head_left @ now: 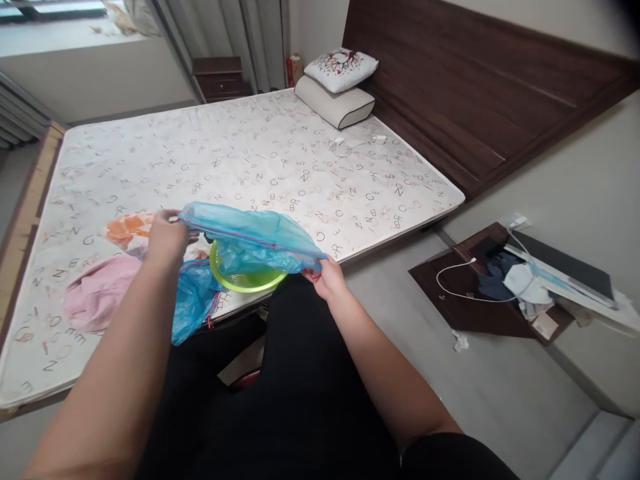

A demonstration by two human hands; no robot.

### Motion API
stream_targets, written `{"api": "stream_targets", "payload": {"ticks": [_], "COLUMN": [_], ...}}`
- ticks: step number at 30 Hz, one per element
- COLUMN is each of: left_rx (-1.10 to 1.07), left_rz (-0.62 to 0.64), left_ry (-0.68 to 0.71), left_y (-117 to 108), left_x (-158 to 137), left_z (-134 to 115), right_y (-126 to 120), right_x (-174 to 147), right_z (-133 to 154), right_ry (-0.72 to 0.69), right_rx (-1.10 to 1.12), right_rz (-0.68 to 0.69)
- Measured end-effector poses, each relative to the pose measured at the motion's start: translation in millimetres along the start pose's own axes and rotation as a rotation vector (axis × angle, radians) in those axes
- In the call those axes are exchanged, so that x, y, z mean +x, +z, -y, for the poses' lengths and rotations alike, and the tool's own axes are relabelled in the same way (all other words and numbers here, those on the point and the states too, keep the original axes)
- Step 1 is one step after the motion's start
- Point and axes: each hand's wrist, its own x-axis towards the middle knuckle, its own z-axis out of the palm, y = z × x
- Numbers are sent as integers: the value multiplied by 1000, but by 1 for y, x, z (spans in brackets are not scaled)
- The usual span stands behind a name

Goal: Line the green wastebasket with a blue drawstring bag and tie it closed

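Note:
A translucent blue plastic bag point(250, 230) is stretched between my two hands, its pink-edged opening toward me. My left hand point(169, 235) grips the bag's left corner. At the right end, my right hand point(327, 277) pinches the other corner by a red drawstring. Below the bag a lime-green basin point(245, 285) sits at the mattress edge, partly covered by it. A second blue plastic bag point(196, 298) lies crumpled left of the basin. Beside my left forearm are a pink cloth point(103, 293) and an orange-and-white cloth point(131, 229).
The letter-printed mattress point(175, 160) spreads ahead, with a printed pillow point(341, 69) on a beige pillow point(333, 101) by the headboard point(475, 80). White cables point(345, 145) lie on it. A nightstand point(473, 280) at right carries clothes and a white cable. A crumpled tissue point(460, 341) lies on the floor.

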Motion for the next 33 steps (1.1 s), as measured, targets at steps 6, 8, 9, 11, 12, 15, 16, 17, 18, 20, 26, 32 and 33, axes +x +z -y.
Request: {"api": "stream_targets", "payload": {"ticks": [6, 8, 9, 11, 12, 15, 16, 17, 18, 20, 26, 32, 33], "left_rx": [-834, -889, -870, -809, -784, -748, -734, -712, -687, -651, -709, -513, -510], "left_rz": [147, 129, 133, 141, 142, 158, 181, 212, 251, 333, 288, -61, -128], "left_ry": [-453, -501, -531, -568, -584, -621, -625, -621, -607, -562, -450, -500, -445], "left_y": [-5, -5, -5, -7, -8, -13, -15, -18, -22, -31, -38, -21, -20], "left_x": [-30, -45, -51, -60, -64, -75, -79, -83, -87, -94, -95, -66, -61], "left_z": [23, 33, 38, 48, 53, 68, 73, 78, 84, 93, 121, 139, 138], "right_y": [16, 18, 19, 18, 17, 12, 10, 7, 4, -5, -25, -2, 4], "right_x": [7, 13, 15, 20, 22, 24, 24, 24, 23, 20, 25, 65, 71], "right_z": [5, 6, 7, 7, 7, 3, 0, -2, -5, -10, -24, -17, -13], "right_ry": [154, 164, 161, 149, 140, 114, 108, 104, 101, 98, 62, -234, -283], "right_rx": [169, 172, 163, 144, 135, 109, 99, 91, 86, 48, -191, -252, -264], "right_rz": [29, -5, -18, -21, -14, -5, -7, -9, -9, 33, 178, 9, 15]}}
